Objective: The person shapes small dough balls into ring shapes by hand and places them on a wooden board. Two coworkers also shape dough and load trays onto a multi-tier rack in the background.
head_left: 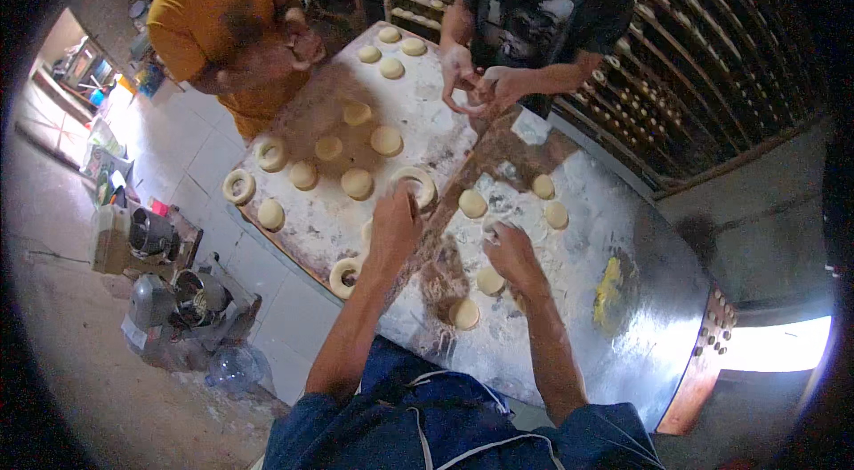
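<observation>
My left hand (396,219) is closed, its fingers at the near edge of a pale dough ring (427,181) on the floured board. Beyond my fingers the ring's far rim still shows. My right hand (510,249) is closed too, low over the metal tabletop. A bit of pale dough (490,223) shows at its fingertips, mostly hidden. Close to that hand lie dough rounds, one beyond it (472,203) and one just nearer me (489,280). Left of my left wrist is another dough ring (345,278), with one more partly behind the wrist.
More dough rounds (358,184) and rings (238,187) lie across the floured board (311,230). Two people stand across the table, their hands over its far side. A yellow smear (609,292) marks the metal top. Racks (703,52) line the back; mixers (165,310) stand at left.
</observation>
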Demonstrator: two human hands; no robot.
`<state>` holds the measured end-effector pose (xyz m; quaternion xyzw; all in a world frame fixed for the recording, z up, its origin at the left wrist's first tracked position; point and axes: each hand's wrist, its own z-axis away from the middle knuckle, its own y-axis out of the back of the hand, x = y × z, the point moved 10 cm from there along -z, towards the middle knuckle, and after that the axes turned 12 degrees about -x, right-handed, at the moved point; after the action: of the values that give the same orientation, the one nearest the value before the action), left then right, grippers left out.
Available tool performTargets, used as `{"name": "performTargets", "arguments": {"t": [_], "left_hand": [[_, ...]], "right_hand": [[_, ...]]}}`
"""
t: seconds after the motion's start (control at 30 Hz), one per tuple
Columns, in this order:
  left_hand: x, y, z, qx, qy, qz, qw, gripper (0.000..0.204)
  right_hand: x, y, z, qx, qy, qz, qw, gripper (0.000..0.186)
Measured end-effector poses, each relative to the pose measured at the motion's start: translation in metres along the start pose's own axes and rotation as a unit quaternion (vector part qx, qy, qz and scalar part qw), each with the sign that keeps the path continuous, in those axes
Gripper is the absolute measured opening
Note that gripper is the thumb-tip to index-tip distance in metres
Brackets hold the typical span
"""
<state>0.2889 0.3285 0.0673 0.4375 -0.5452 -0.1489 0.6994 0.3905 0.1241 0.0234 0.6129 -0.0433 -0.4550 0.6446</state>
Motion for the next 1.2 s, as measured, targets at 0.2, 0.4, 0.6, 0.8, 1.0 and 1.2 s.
{"name": "performTargets", "arguments": {"t": [0.2, 0.4, 0.6, 0.8, 1.0, 1.2], "left_hand": [[0.046, -0.097, 0.122, -0.113, -0.048, 0.099, 0.988, 0.022], [0.055, -0.149, 0.129, -0.159, 0.034, 0.39, 0.906, 0.028], [0.102, -0.17, 0.147, -0.183, 0.011, 0.563, 0.806, 0.028], [0.166, -0.197, 0.18, -0.255, -0.029, 0.747, 0.614, 0.041], [0.201, -0.218, 0.197, -0.156, -0.061, 0.797, 0.58, 0.037], [0.242, -0.23, 0.203, -0.077, -0.113, 0.41, 0.902, 0.028]], "right_hand": [[0.014, -0.026, 0.067, -0.064, -0.036, 0.02, 0.997, 0.035], [0.032, -0.023, 0.107, 0.038, -0.039, -0.356, 0.933, 0.042], [0.036, -0.003, 0.157, 0.106, -0.022, -0.48, 0.87, 0.055], [0.026, 0.027, 0.21, -0.031, 0.103, -0.609, 0.786, 0.053], [0.12, 0.012, 0.239, 0.089, -0.081, -0.321, 0.94, 0.045], [0.147, -0.013, 0.273, 0.019, -0.053, -0.624, 0.779, 0.056]]}}
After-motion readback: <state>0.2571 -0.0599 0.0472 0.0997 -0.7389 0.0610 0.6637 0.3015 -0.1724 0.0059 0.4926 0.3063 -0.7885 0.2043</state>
